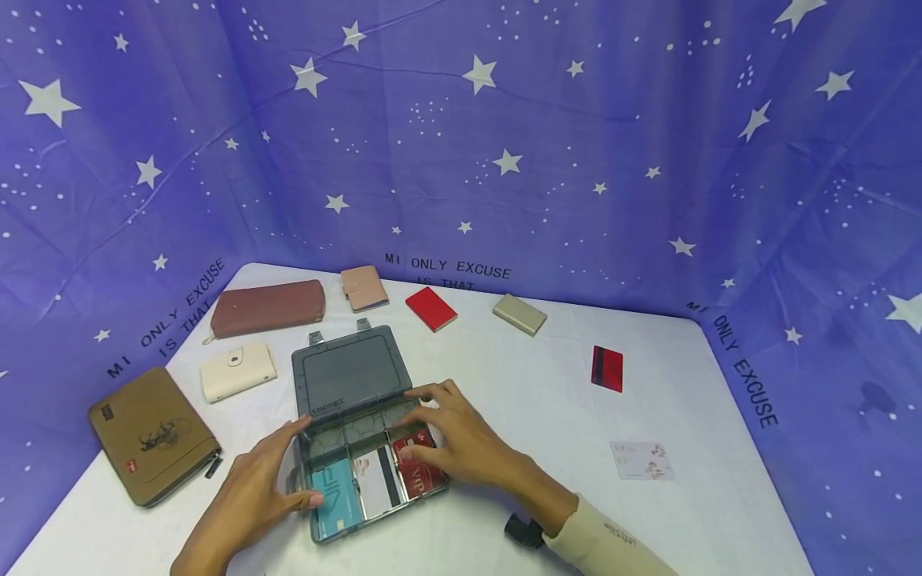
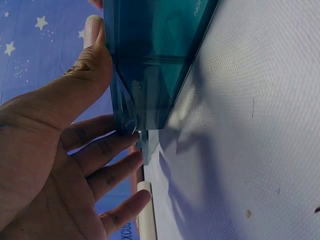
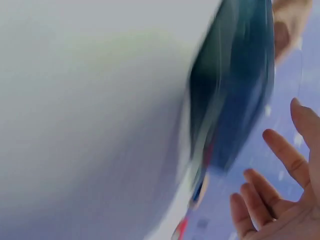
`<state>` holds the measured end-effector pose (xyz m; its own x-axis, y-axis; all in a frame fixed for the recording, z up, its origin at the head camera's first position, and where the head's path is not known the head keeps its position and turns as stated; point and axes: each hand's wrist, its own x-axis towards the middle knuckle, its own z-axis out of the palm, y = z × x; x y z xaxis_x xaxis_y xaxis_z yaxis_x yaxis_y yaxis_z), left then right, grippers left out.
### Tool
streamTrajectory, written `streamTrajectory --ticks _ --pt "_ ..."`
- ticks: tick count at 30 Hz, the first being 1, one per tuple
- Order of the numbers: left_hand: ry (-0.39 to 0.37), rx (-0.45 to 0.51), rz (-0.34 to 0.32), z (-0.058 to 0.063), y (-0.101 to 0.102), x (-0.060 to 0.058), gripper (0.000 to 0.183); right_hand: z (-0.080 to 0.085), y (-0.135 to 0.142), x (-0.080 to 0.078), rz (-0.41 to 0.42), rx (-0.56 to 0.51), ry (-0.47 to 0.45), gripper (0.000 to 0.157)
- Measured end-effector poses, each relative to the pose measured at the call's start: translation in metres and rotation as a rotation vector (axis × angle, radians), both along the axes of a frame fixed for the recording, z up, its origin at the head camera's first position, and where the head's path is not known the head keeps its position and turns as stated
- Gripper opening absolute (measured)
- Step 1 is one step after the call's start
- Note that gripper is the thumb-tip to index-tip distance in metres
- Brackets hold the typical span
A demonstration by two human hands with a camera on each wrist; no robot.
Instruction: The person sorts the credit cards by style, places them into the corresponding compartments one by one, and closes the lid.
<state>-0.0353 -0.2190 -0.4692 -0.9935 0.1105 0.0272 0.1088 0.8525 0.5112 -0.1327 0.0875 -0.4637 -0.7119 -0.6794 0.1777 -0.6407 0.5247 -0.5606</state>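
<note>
A clear grey plastic box (image 1: 385, 520) sits with its lid (image 1: 353, 370) laid back. Its front compartments hold a teal card (image 1: 334, 502), a white card with a dark stripe (image 1: 373, 486) and a dark red card (image 1: 425, 474). My left hand (image 1: 248, 488) is at the box's left side, fingers spread; the left wrist view shows the thumb against the box wall (image 2: 150, 90). Over the right side of the box is my right hand (image 1: 468, 436), its thumb above the red card. In the blurred right wrist view its loosely bent fingers (image 3: 285, 155) hold nothing.
Left of the box lie a brown zip case (image 1: 154, 440), a cream wallet (image 1: 239, 373) and a maroon wallet (image 1: 270, 309). Behind are a pink wallet (image 1: 364, 288), a red booklet (image 1: 430, 309) and a gold case (image 1: 519, 314). A red card (image 1: 612, 369) and a pale card (image 1: 641, 461) lie right.
</note>
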Motion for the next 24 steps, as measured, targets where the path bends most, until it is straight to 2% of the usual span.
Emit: streamTrajectory --ticks 4,9,14,17,24 --pt "-0.009 0.002 0.004 0.0 -0.001 0.0 0.107 -0.001 0.037 -0.022 -0.088 -0.113 -0.059 0.041" --pt "-0.02 0.0 0.011 0.0 -0.002 0.0 0.107 -0.002 0.099 -0.051 -0.225 -0.133 -0.126 0.05" --pt "-0.021 0.0 0.015 0.0 -0.002 0.0 0.107 -0.002 0.163 -0.078 -0.36 -0.092 -0.132 0.06" --pt "-0.019 0.002 0.011 0.0 -0.002 0.0 0.107 -0.003 0.2 -0.09 -0.449 -0.032 -0.13 0.064" --pt "-0.003 0.016 0.001 -0.002 -0.003 -0.001 0.107 -0.005 0.267 -0.102 -0.646 0.091 -0.179 0.077"
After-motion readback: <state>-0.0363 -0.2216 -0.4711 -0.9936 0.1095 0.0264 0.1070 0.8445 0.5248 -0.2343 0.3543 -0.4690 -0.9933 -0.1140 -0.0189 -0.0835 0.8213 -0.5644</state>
